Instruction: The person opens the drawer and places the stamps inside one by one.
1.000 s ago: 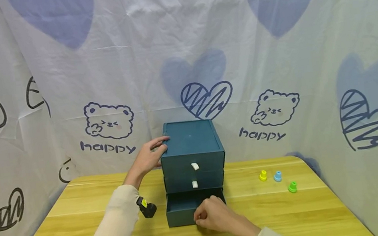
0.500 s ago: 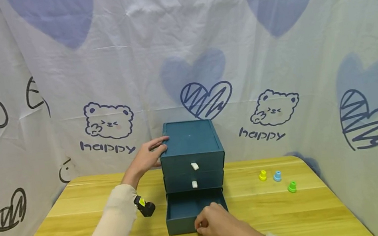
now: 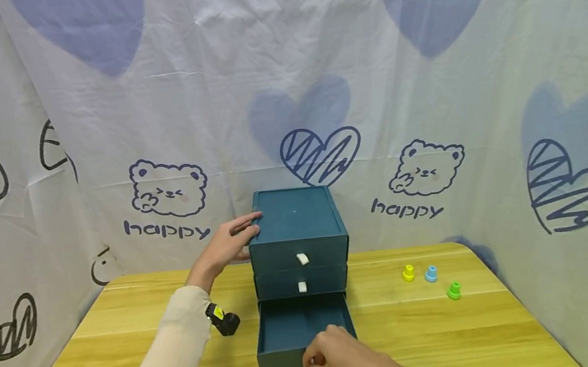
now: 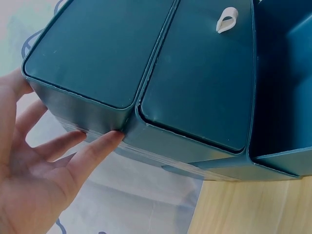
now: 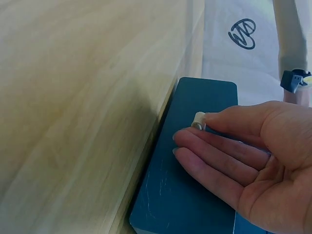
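A dark teal cabinet of stacked drawers (image 3: 298,214) stands at the middle of the table. Its bottom drawer (image 3: 299,324) is pulled well out, with a bare floor showing; the upper two are closed, each with a white tab. In the right wrist view, my right hand (image 5: 253,151) pinches the bottom drawer's white pull tab (image 5: 199,120) between thumb and index finger. My left hand (image 3: 223,243) rests with extended fingers on the cabinet's upper left side. Close up in the left wrist view, its fingertips (image 4: 116,136) touch the side wall by the seam between two drawers.
Three small pegs, yellow (image 3: 409,273), light blue (image 3: 431,274) and green (image 3: 454,291), stand on the wooden table (image 3: 418,341) right of the cabinet. A black wrist camera (image 3: 224,320) sits on the left sleeve. Printed white cloth (image 3: 278,73) hangs behind and at both sides.
The bottom drawer has slid further out toward me, my right hand moving with it on the tab. My left hand stays against the cabinet, which has not moved.
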Action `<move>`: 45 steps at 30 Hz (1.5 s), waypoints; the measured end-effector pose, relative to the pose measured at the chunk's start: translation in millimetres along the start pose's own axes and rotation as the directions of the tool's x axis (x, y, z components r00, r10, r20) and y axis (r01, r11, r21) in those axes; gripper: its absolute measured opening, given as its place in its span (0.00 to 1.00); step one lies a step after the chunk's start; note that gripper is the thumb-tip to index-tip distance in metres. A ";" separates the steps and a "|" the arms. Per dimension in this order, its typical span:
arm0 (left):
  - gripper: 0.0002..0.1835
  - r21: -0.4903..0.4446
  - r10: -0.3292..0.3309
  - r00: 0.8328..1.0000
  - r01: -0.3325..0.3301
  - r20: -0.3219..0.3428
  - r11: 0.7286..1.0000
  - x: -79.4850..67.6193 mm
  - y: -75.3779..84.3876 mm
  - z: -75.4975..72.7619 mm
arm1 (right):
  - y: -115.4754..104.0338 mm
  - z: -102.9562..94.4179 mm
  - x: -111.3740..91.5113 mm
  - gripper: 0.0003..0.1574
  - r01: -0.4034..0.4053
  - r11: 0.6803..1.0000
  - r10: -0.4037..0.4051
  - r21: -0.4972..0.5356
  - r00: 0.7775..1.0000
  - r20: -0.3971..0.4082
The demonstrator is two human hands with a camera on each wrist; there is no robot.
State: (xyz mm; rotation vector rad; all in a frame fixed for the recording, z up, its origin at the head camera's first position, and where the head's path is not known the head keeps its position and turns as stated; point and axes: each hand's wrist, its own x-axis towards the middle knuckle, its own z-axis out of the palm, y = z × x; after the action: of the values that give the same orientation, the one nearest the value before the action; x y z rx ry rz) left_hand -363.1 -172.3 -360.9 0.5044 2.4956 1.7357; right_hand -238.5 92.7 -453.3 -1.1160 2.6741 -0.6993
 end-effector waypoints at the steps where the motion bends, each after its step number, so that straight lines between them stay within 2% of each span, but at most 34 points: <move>1: 0.29 0.001 0.000 1.000 0.000 0.001 1.000 -0.1 0.1 0.1 | -0.7 0.4 -1.0 0.05 0.000 1.000 0.000 0.001 1.000 0.009; 4: 0.29 0.006 -0.002 1.000 0.002 0.006 1.000 -0.8 0.4 0.1 | -3.5 1.4 -4.3 0.06 -0.015 1.000 0.014 0.023 0.999 0.046; 10: 0.29 -0.002 -0.011 1.000 0.011 0.017 1.000 -1.9 1.6 -0.4 | -7.9 2.4 -9.9 0.10 -0.095 0.993 0.087 0.071 0.989 0.118; 15: 0.29 -0.010 -0.015 1.000 0.015 0.017 1.000 -1.5 2.0 -1.0 | -9.9 1.8 -11.5 0.10 -0.109 0.991 0.100 0.073 0.988 0.121; 22: 0.29 -0.002 -0.025 1.000 0.025 0.010 1.000 0.0 -0.4 -0.4 | -13.2 2.0 -12.3 0.10 -0.188 0.973 0.168 0.131 0.975 0.148; 32: 0.30 0.001 -0.012 1.000 0.012 0.023 1.000 -1.6 -3.3 -0.5 | -16.6 3.3 -15.1 0.10 -0.219 0.965 0.189 0.145 0.962 0.197; 35: 0.30 0.001 -0.014 1.000 0.014 0.023 1.000 -1.8 -3.1 -0.7 | -17.6 1.4 -16.4 0.10 -0.218 0.965 0.187 0.145 0.961 0.202; 38: 0.30 -0.001 -0.009 1.000 0.009 0.025 1.000 -1.7 -2.6 -0.8 | -18.0 -5.4 -19.1 0.09 -0.181 0.970 0.152 0.160 0.972 0.182; 42: 0.30 -0.008 -0.002 1.000 0.003 0.029 1.000 -2.0 -1.1 -0.9 | -14.3 -25.9 -22.4 0.08 -0.061 0.980 0.046 0.187 0.996 0.083; 45: 0.30 -0.018 0.001 1.000 -0.001 0.031 1.000 -2.2 -0.6 -1.4 | -6.9 -48.3 -23.7 0.06 -0.020 0.977 0.020 0.210 1.000 0.005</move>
State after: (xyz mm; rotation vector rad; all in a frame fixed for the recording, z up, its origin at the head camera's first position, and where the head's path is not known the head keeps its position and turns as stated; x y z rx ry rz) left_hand -361.4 -174.4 -361.2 0.5271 2.4573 1.7349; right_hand -232.8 122.4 -408.3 -1.0328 2.5321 -0.9497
